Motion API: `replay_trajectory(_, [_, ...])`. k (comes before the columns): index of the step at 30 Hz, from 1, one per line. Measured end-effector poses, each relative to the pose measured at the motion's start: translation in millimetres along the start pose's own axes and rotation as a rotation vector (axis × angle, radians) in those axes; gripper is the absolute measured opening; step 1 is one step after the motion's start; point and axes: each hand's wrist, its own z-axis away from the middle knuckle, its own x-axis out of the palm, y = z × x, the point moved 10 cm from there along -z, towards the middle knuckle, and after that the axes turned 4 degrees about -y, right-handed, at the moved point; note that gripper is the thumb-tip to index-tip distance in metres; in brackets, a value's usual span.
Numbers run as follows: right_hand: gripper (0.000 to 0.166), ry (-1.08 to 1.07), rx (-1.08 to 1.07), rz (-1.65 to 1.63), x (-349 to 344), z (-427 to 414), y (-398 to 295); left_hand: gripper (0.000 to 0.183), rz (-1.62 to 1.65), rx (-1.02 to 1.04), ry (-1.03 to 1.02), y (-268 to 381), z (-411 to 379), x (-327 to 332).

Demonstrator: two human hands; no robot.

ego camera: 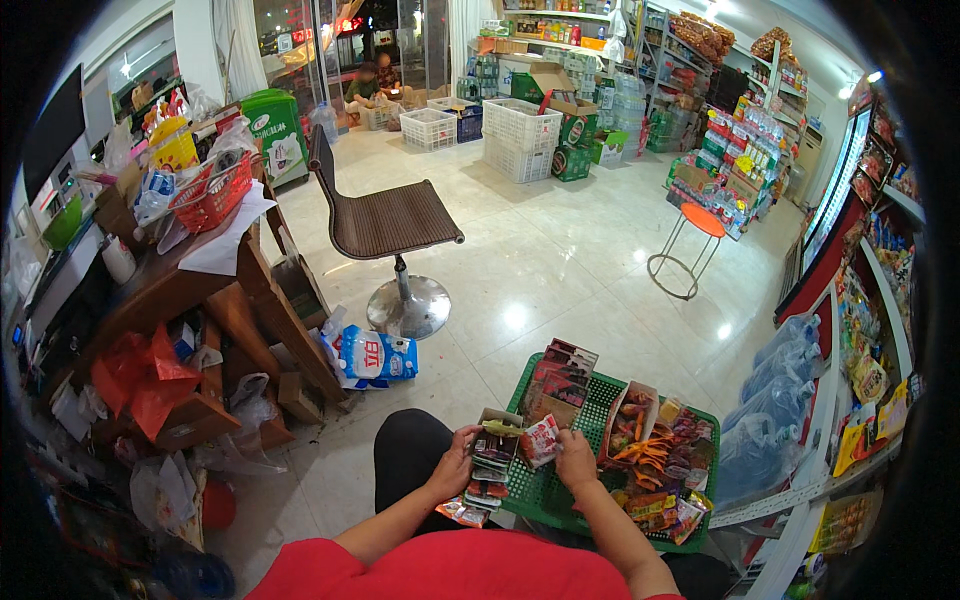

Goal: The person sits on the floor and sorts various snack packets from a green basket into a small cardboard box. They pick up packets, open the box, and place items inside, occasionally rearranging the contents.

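Note:
My left hand (454, 463) holds a small open cardboard box (495, 444) filled with a row of snack packets, at the left side of a green plastic basket (551, 504). Between the fingers of my right hand (576, 459) is a red and white snack packet (540, 441), just right of the box. More loose packets (463, 511) lie below the box near my lap. In the basket are an open carton (630, 420) of packets, orange packets (651, 454), yellow packets (649, 510) and dark red printed packaging (559, 379).
A brown swivel chair (394, 217) stands ahead, with a blue and white bag (379, 356) near its base. At left is a cluttered wooden desk (247, 262); at right, snack shelves (885, 285) and large water bottles (772, 405). An orange stool (703, 220) and white crates (519, 139) stand farther off.

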Motion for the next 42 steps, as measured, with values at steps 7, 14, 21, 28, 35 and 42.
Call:
replay_trajectory(7, [0.027, 0.285, 0.036, -0.366, -68, 25, 19, 0.04, -0.007, -0.086, 0.056, -26, 2, -10])
replay_trajectory(14, [0.03, 0.173, 0.238, -0.603, -134, 118, 50, 0.037, 0.15, -0.083, 0.055, 10, 5, -15])
replay_trajectory(21, [0.029, 0.297, 0.205, -0.318, -145, 176, 76, 0.053, 0.141, -0.044, -0.025, 48, -26, 8])
replay_trajectory(28, [0.027, 0.349, 0.2, -0.487, -126, 174, 106, 0.063, 0.03, -0.216, -0.221, -5, -59, 70])
replay_trajectory(35, [0.026, 0.34, 0.197, -0.495, -132, 175, 101, 0.07, -0.381, -0.194, -0.241, -97, -64, 56])
replay_trajectory(42, [0.028, 0.358, 0.22, -0.554, -133, 174, 103, 0.058, 0.04, -0.297, -0.372, -87, -62, 85])
